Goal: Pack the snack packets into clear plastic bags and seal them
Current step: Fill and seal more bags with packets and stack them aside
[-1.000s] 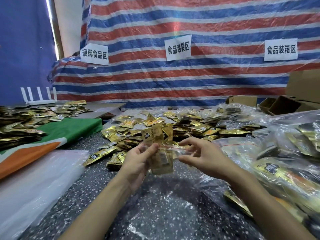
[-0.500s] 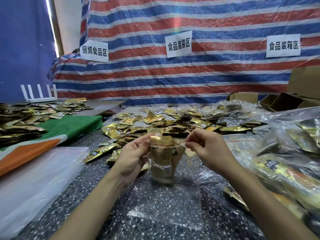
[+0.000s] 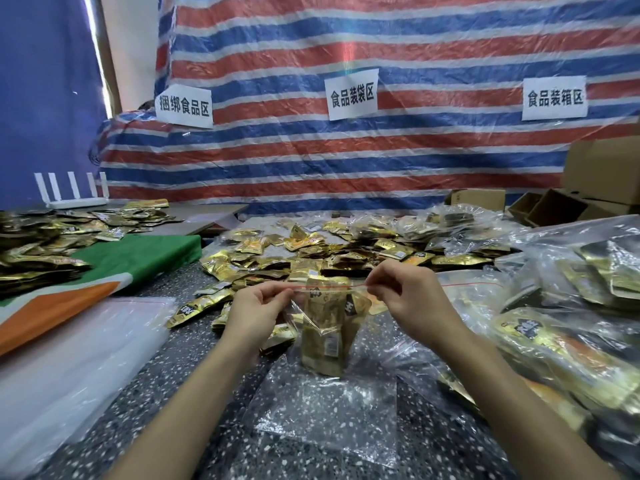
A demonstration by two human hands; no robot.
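Big striped tarp (image 3: 381, 161) at the back, speckled surface (image 3: 194, 393) in front of it. Gold snack packets (image 3: 277, 258) are heaped across the middle and filled bags (image 3: 561, 327) are piled along the right edge. Toward the front edge, one clear plastic bag (image 3: 329, 334) with a few packets inside hangs upright between both hands. Its red zip strip (image 3: 325, 288) runs straight left to right. The left hand (image 3: 252, 313) pinches the left end and the right hand (image 3: 412, 299) the right end, fingers (image 3: 382, 277) closed on it. Sealing looks next, probably pressing along that line.
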